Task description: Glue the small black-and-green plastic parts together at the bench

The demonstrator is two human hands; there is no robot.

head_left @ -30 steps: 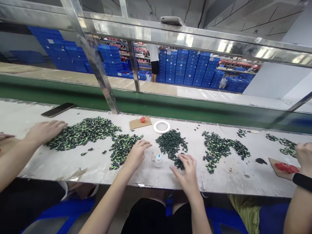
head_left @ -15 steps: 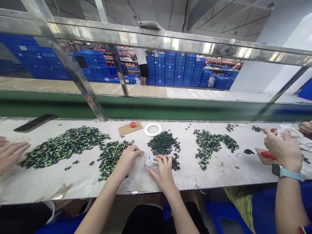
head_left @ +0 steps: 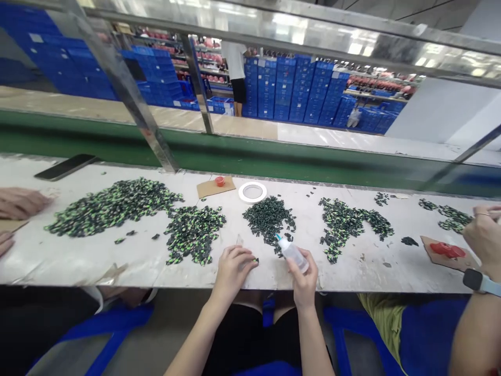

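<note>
Green-and-black small parts (head_left: pixel 193 232) lie in heaps across the desk (head_left: pixel 352 271), seemingly mostly unprocessed. At the near edge, the left hand (head_left: pixel 231 269) pinches one part (head_left: pixel 255 259), while the right hand (head_left: pixel 304 275) grips a small glue bottle (head_left: pixel 293 252), nozzle tilted toward it.

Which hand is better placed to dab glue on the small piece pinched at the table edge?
Probably the right hand: it already grips the small glue bottle, nozzle tilted up-left toward the left hand, whose fingertips pinch a small dark piece. The left is occupied steadying it.
</note>
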